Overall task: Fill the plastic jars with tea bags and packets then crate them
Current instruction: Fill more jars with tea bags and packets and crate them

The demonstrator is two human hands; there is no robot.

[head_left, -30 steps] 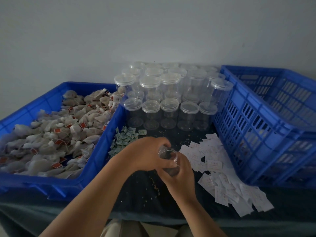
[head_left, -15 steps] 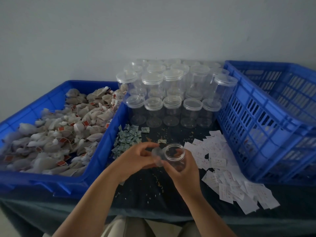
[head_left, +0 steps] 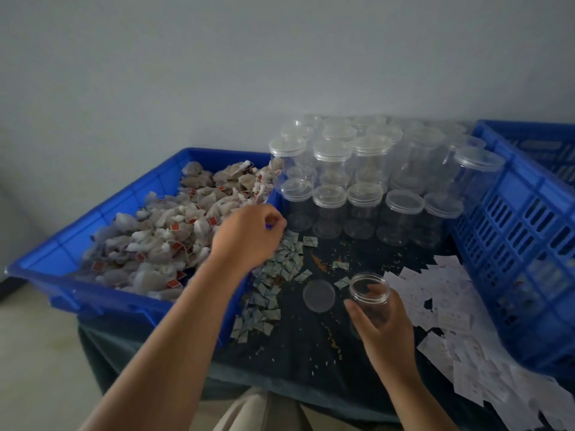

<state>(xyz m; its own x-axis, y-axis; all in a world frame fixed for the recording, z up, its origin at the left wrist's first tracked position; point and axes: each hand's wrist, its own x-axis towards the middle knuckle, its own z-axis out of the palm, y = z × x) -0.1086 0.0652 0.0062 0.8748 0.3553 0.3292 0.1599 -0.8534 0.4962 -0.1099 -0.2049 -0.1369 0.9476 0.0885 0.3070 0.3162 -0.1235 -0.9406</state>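
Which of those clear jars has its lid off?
The jar in the right hand: its mouth is open, its lid lying on the cloth beside it; the stacked jars behind are capped.

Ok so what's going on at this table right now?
A person is filling jars. The right hand holds an open clear jar; a lid lies on the table beside it. The left hand hovers at the rim of the blue bin of tea bags, above the small green packets. Whether it grips anything is unclear.

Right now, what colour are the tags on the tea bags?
Red-orange: small square paper tags on pale mesh tea bags. Head view.
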